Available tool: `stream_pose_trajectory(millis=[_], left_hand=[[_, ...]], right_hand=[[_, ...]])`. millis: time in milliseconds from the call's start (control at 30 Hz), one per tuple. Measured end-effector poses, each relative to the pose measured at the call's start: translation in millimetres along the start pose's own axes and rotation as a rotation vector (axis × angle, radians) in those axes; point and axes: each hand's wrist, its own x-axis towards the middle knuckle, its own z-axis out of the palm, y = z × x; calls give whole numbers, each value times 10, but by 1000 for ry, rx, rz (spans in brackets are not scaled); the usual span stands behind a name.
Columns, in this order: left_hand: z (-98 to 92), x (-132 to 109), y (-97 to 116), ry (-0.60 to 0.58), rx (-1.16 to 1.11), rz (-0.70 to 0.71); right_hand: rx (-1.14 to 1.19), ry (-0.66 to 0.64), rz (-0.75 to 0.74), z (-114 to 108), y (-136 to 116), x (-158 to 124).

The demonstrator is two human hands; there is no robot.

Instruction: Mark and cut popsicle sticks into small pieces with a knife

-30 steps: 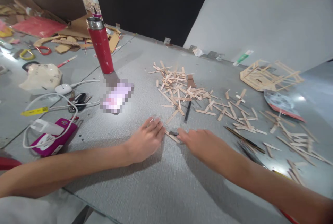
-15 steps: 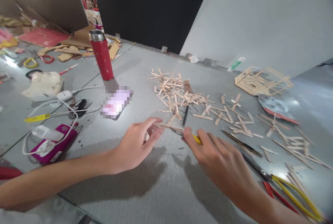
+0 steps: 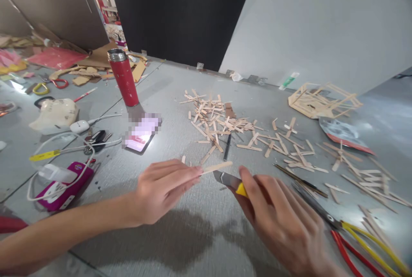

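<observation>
Wooden stick (image 3: 218, 167), left hand (image 3: 162, 191) pinching it, juts free beside the knife (image 3: 229, 179) edge, right hand (image 3: 280, 217) clasping the handle (image 3: 241, 190).

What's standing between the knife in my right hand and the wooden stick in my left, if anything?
Nothing visible: in this view, the knife in your right hand appears just below the wooden stick your left hand pinches.

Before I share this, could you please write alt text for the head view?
The left hand pinches a stick and the right hand holds a knife close to it, over a gray table. Beyond are scattered sticks; a phone and red bottle are at left, scissors at right.
</observation>
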Motion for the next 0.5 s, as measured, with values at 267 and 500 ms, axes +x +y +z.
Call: stream_pose_trajectory(millis=[267, 500], left_hand=[[-33, 1, 12, -49, 178, 221], [75, -11, -15, -199, -99, -590]], right_hand=[[116, 96, -21, 146, 31, -99], [176, -153, -55, 150, -5, -21]])
